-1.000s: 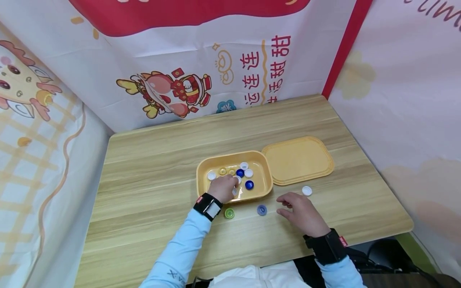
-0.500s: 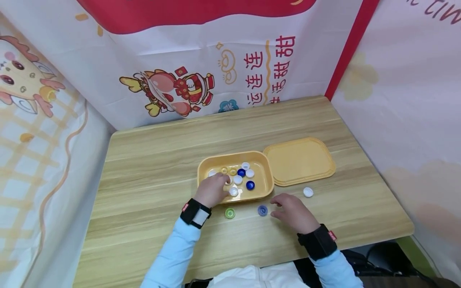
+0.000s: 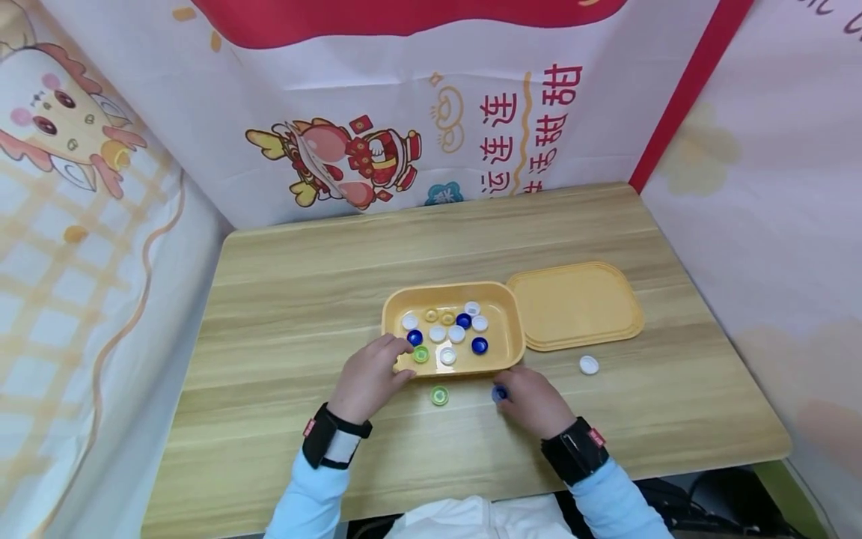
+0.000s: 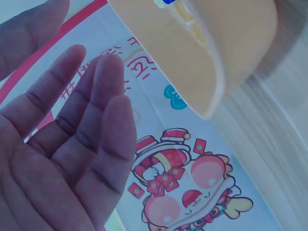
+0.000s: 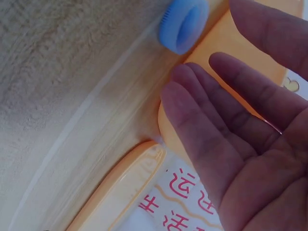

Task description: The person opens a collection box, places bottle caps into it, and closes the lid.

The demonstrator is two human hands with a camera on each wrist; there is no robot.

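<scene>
A yellow plastic box [image 3: 498, 358] holds several bottle caps in white, dark blue, yellow and green. Over its front left edge is my left hand [image 3: 367, 382], fingers loosely bent and nothing between them; a green cap [image 3: 420, 354] and a blue cap [image 3: 414, 337] lie near its fingertips. My right hand [image 3: 535, 404] is by the box's front right corner, thumb and fingers apart around a blue bottle cap [image 3: 499, 393] on the table. In the right wrist view this blue cap [image 5: 185, 24] shows a gap from the fingers. Another green cap [image 3: 439, 395] lies between the hands.
The yellow lid [image 3: 575, 303] lies flat at the box's right. A white cap [image 3: 589, 364] is on the wooden table [image 3: 323, 277] in front of the lid. Printed cloth walls stand behind and at both sides.
My left hand has drawn back to the left from inside the box, uncovering caps there. My right hand has moved left to the blue cap. The head view has shifted slightly.
</scene>
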